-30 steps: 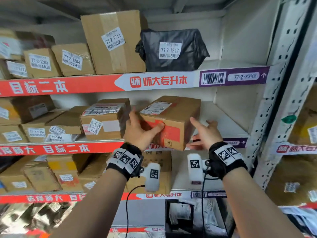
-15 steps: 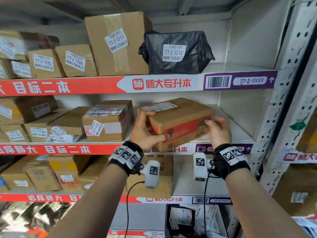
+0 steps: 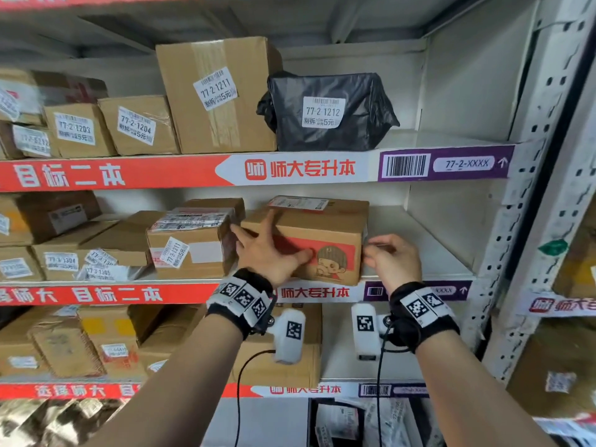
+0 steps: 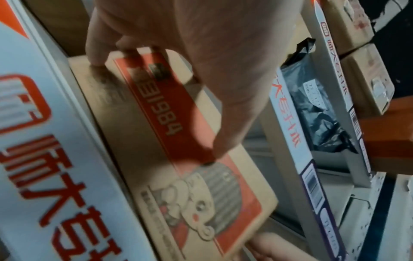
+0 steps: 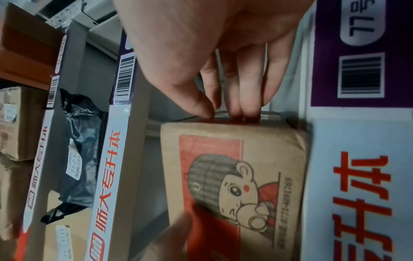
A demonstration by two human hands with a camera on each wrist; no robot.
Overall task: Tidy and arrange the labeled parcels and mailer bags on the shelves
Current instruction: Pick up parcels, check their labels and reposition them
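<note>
Found cartoon-print box (image 3: 322, 230) (image 4: 178, 167) (image 5: 234, 176) resting on the middle shelf (image 3: 419, 250), at its front edge, right of centre, long printed face outward. Noted a red panel and a capped cartoon figure on that face, and a white shipping label (image 3: 298, 203) flat on top toward the back.

Saw left hand (image 3: 271, 256) (image 4: 178, 53) spread against the box's front-left corner: fingers straight and splayed, thumb laid across the red panel. Pressing, nothing gripped.

Saw right hand (image 3: 392, 259) (image 5: 212, 53) at the box's right end: thumb and fingertips (image 5: 236, 109) bunched, touching the end edge, not wrapped round it. Read as touching only, released.

Logged neighbour box 77-3-1311 (image 3: 190, 246) just beside on the left, also at the front edge, with the left hand's fingers in between. Could not tell whether the two boxes touched. Saw bare shelf from the box's right end out to the shelf's right edge.

On the upper shelf (image 3: 290, 169): spotted black mailer bag 77-2-1212 (image 3: 329, 111) right of centre, just beside tall box 77-2-1211 (image 3: 216, 95). Spotted smaller boxes 77-2-1204 (image 3: 138, 125) and 77-2-1203 (image 3: 77, 129) farther toward the left edge, all with labels facing out.

Also noted marker bands on both wrists, plus more brown boxes on the lower shelf, with labels there too blurred to read.
</note>
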